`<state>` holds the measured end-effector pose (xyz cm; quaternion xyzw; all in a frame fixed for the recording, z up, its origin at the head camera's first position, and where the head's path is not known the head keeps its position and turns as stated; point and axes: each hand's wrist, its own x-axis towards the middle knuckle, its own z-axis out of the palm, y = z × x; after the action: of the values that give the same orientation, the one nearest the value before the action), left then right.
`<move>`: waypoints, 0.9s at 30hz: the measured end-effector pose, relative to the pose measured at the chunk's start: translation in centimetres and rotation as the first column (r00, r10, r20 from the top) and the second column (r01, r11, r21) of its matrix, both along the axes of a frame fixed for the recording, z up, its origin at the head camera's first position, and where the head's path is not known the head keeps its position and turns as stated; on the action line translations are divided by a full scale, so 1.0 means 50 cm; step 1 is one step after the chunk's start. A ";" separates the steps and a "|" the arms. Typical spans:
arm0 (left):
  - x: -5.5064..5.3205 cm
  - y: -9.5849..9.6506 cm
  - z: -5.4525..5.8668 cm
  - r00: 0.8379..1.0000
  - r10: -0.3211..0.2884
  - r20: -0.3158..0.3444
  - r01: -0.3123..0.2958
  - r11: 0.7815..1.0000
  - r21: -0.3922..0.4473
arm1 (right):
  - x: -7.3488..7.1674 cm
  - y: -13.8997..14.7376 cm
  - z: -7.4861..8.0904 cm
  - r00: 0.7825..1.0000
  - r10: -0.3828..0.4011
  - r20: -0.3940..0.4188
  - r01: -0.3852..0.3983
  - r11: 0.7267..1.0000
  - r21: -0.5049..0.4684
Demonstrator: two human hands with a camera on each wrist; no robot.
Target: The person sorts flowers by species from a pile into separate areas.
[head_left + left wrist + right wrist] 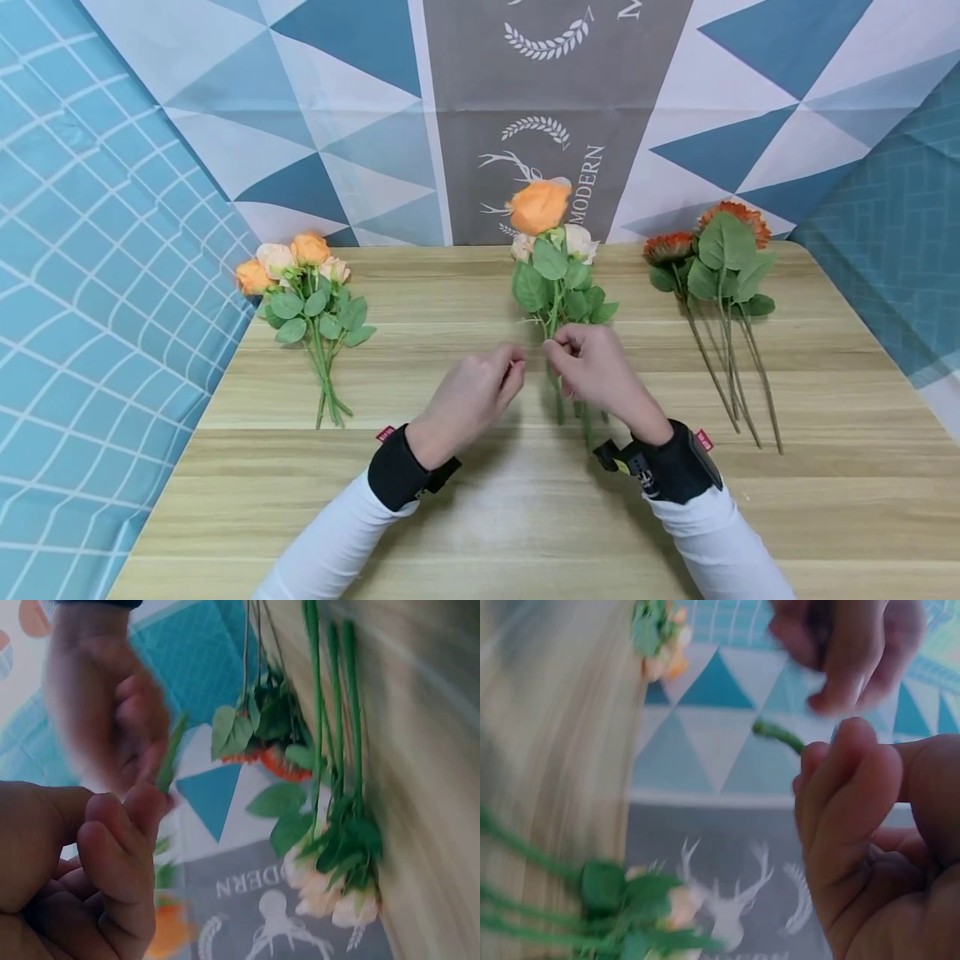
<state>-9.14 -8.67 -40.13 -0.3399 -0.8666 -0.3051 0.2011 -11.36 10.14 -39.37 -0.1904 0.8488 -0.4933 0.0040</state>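
Note:
My right hand pinches the green stem of an orange rose between thumb and fingers, and the bloom points toward the back wall. A short curved stem end sticks out past the fingertips in the right wrist view. To the left, my left hand hovers with curled fingers, a small gap from the stem in the head view; nothing shows in its grip. Behind the held rose lie pale peach roses with green stems on the table. The orange bloom is blurred and partly covered by the left hand in the left wrist view.
On the wooden table, a bunch of orange and peach roses lies at the left. Rust-orange flowers with long brown-green stems lie at the right. A patterned cloth wall stands behind the table.

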 end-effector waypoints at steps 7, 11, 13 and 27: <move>-0.025 -0.058 0.025 0.989 0.147 -0.005 -0.147 0.989 0.011 | -0.039 0.033 -0.031 0.989 -0.078 0.124 0.056 0.984 0.172; -0.044 -0.105 0.035 0.964 0.264 -0.021 -0.264 0.965 0.010 | -0.050 0.037 -0.050 0.977 -0.093 0.194 0.047 0.973 0.226; -0.052 -0.128 0.040 0.947 0.321 -0.005 -0.321 0.947 0.005 | -0.054 0.035 -0.057 0.969 -0.102 0.224 0.045 0.968 0.245; -0.098 -0.216 0.016 0.834 0.519 0.189 -0.472 0.848 -0.242 | -0.059 0.042 -0.069 0.948 -0.127 0.293 0.028 0.947 0.321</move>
<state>-14.02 -19.44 -39.32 -0.0794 -0.9676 -0.2003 0.1314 -14.30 12.25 -42.81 -0.0737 0.9119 -0.3759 0.1474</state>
